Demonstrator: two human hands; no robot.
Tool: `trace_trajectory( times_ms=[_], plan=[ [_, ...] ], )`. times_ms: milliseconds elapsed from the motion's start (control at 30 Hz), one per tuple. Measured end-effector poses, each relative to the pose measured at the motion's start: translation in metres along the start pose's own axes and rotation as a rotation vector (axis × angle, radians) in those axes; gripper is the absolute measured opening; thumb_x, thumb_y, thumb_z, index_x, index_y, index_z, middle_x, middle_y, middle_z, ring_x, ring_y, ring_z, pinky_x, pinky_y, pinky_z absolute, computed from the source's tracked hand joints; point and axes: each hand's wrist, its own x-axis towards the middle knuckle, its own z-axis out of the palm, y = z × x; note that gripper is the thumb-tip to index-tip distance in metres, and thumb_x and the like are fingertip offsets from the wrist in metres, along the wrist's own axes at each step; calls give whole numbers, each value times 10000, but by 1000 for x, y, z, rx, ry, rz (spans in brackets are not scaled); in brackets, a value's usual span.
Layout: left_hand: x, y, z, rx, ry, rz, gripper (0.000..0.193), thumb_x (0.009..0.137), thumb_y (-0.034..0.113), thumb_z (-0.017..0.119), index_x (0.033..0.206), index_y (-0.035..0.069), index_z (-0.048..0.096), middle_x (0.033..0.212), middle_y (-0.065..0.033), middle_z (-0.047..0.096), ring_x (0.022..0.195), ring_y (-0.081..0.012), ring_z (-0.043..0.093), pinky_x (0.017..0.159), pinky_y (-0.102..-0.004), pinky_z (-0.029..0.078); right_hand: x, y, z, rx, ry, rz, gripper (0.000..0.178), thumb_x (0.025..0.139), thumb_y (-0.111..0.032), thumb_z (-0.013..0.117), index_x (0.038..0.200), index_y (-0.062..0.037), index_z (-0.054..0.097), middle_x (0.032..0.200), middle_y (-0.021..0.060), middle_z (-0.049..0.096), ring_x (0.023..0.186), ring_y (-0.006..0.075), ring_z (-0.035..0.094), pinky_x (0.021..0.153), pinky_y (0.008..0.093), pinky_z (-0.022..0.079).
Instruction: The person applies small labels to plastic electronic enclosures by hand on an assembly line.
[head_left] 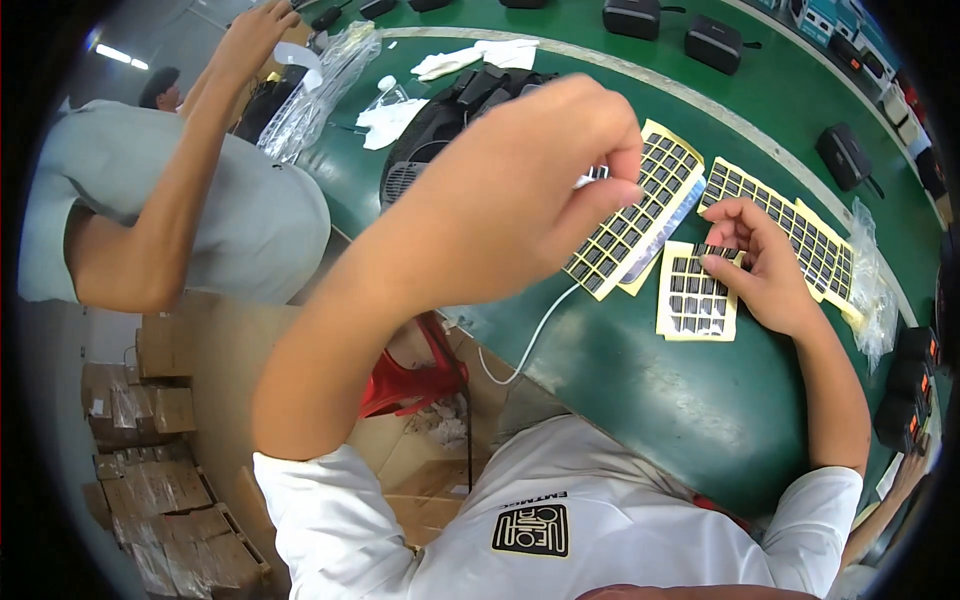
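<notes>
When viewed from above, found on green table (630, 370): long slanted sheet (650, 215), pale yellow, gridded with dark rectangular pads; matching second long sheet (810, 245) to its right. Nearer the body, small sheet (700, 290), same yellow backing, pads glossy toward lower rows, upper edge pinched by right hand (760, 265). Pinched in curled left hand (545, 165): white-and-metal piece (597, 174), mostly hidden.

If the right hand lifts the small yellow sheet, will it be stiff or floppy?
The small yellow sheet looks thin, so it is probably light and somewhat floppy. Its dark pads lie in rows with gaps, so it may bend most easily along those.
</notes>
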Motion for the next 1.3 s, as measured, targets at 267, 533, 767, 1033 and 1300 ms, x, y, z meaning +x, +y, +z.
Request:
trace_trajectory(
  times_ms=[267, 533, 767, 1033, 1300],
  plan=[
    [-24, 5, 10, -118, -108, -143, 101, 910, 50, 658, 947, 22, 569, 1074, -155, 650, 967, -291, 634, 897, -365, 505, -3, -13, 10, 292, -184, 154, 500, 855, 81, 670, 1320, -30, 523, 1064, 56, 633, 1088, 142, 615, 987, 307, 480],
    [-146, 17, -35, -267, 313, -517, 56, 908, 2, 612, 940, 23, 571, 1196, -132, 600, 1006, -182, 597, 885, -307, 489, 12, -49, 45, -430, -7, -593, 356, 712, -108, 818, 1042, -82, 686, 992, 87, 658, 929, 308, 620, 803, 409, 503],
    [-140, 43, -45, -248, 347, -382, 99, 881, -18, 647, 935, 23, 575, 1231, -162, 586, 967, -175, 601, 751, -255, 509, 78, -107, 187, -418, -355, -709, 272, 822, -229, 750, 1040, -88, 667, 1033, 112, 644, 948, 315, 659, 767, 427, 559],
    [-150, 49, -68, -93, 248, -258, 115, 858, -21, 682, 926, 16, 597, 1207, -168, 594, 870, -173, 600, 703, -267, 496, 74, -109, 215, -482, -538, -676, 159, 891, -204, 647, 941, -54, 664, 927, 141, 647, 843, 331, 700, 695, 442, 581],
    [-151, 40, -76, -157, 308, -350, 107, 877, 48, 658, 898, 17, 558, 1192, -192, 595, 1019, -214, 574, 953, -343, 461, 60, -118, 212, -436, -411, -536, 112, 909, -190, 680, 940, -95, 628, 998, 72, 649, 869, 321, 677, 710, 438, 559]
  ],
)
